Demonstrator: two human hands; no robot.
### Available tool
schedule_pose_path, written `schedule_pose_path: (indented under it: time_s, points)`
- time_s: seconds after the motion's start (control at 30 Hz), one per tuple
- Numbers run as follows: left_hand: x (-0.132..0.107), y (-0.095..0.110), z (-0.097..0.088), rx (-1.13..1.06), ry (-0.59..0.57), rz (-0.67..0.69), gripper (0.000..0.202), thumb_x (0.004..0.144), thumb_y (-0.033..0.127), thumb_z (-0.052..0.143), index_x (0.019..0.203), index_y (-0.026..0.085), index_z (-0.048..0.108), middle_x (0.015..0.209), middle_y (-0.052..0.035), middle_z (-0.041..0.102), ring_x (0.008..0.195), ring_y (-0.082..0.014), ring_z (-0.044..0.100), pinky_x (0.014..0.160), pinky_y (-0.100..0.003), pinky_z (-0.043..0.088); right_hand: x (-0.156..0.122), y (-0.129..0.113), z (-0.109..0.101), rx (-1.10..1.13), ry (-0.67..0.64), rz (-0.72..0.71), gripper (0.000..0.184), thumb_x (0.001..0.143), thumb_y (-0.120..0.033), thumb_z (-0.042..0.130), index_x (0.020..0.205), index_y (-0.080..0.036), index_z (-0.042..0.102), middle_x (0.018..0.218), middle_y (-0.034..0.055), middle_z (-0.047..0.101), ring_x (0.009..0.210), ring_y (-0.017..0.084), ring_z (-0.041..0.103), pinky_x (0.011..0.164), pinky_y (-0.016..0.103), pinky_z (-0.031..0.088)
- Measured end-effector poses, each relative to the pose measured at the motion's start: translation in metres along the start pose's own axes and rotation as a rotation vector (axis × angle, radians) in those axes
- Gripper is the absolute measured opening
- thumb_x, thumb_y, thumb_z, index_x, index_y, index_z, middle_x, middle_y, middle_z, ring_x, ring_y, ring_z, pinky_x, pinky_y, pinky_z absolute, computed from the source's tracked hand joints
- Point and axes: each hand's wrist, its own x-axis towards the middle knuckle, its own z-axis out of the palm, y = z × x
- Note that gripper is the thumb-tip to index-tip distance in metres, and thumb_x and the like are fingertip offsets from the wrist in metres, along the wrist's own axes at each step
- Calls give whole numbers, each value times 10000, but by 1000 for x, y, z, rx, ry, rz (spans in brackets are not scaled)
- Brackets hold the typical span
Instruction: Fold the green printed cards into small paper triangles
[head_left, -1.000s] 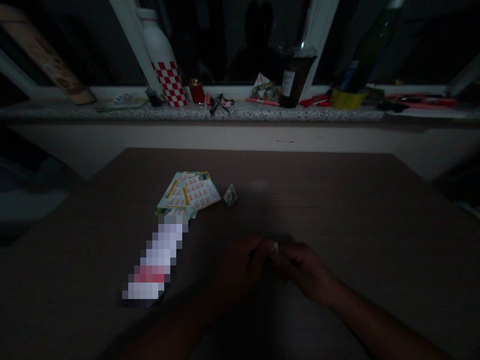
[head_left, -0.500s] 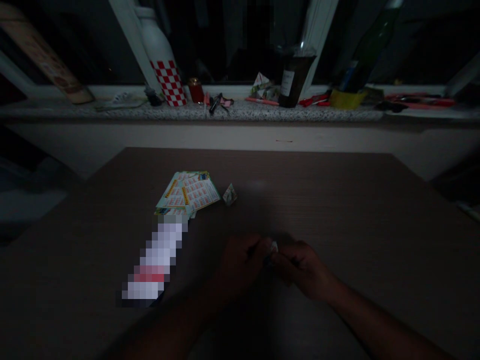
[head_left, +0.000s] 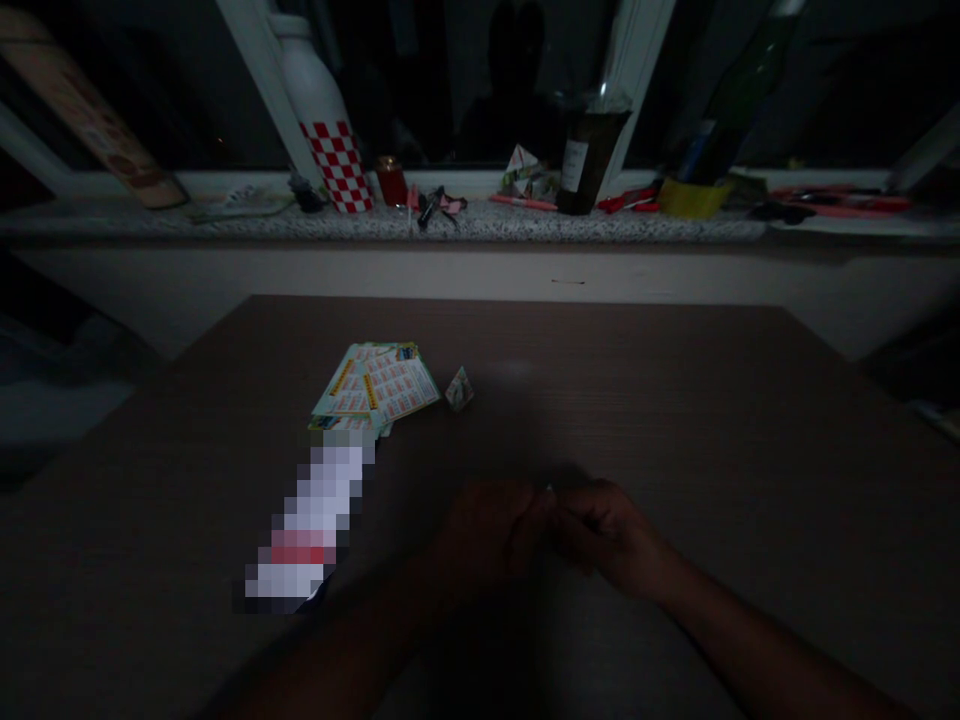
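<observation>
My left hand (head_left: pixel 499 525) and my right hand (head_left: pixel 607 530) meet low over the table, their fingers pinched together. Between the fingertips a pale tip of a small piece of folded paper (head_left: pixel 550 490) shows; the fingers cover most of it. Both hands are closed on this piece. Beyond them stands a small folded paper shape (head_left: pixel 460 390) with a pointed top. To its left lies a fanned stack of printed paper slips (head_left: pixel 386 385) with yellow bands and rows of red print.
A bright, pixelated phone-like slab (head_left: pixel 315 520) lies left of my hands on the brown table (head_left: pixel 637 390). Along the granite sill (head_left: pixel 480 228) stand a red-checked white bottle (head_left: pixel 337 150), a small red jar (head_left: pixel 391 180), a dark plastic cup (head_left: pixel 589 160) and a green bottle (head_left: pixel 754 90).
My left hand has turned over the paper, so less of its pale end shows now. My right hand has hardly moved. The things on the table lie as before.
</observation>
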Motion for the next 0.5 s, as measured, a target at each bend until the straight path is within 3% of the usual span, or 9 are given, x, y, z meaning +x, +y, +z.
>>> schedule_pose_path:
  time_s: [0.23, 0.4, 0.5]
  points:
    - [1, -5, -1, -421, -66, -216, 499, 927, 496, 394, 583, 152, 506, 519, 46, 386, 483, -80, 361, 472, -207, 263, -2, -1, 3, 47, -20, -42, 486, 923, -518, 462, 587, -168, 486, 486, -41, 419, 436, 67, 352, 407, 193, 269]
    - [1, -1, 0, -589, -76, -223, 553, 957, 491, 336, 675, 136, 652, 565, 0, 573, 517, -94, 470, 526, -212, 346, -1, 0, 2, 72, -39, -69, 494, 930, -528, 443, 607, -164, 527, 521, -17, 492, 478, 85, 433, 466, 212, 346]
    - [2, 4, 0, -687, -48, -245, 523, 942, 506, 379, 676, 143, 645, 565, -4, 606, 511, -97, 500, 524, -211, 355, -1, -2, 4, 100, -29, -59, 487, 924, -537, 452, 629, -161, 542, 538, -13, 506, 497, 94, 452, 495, 227, 357]
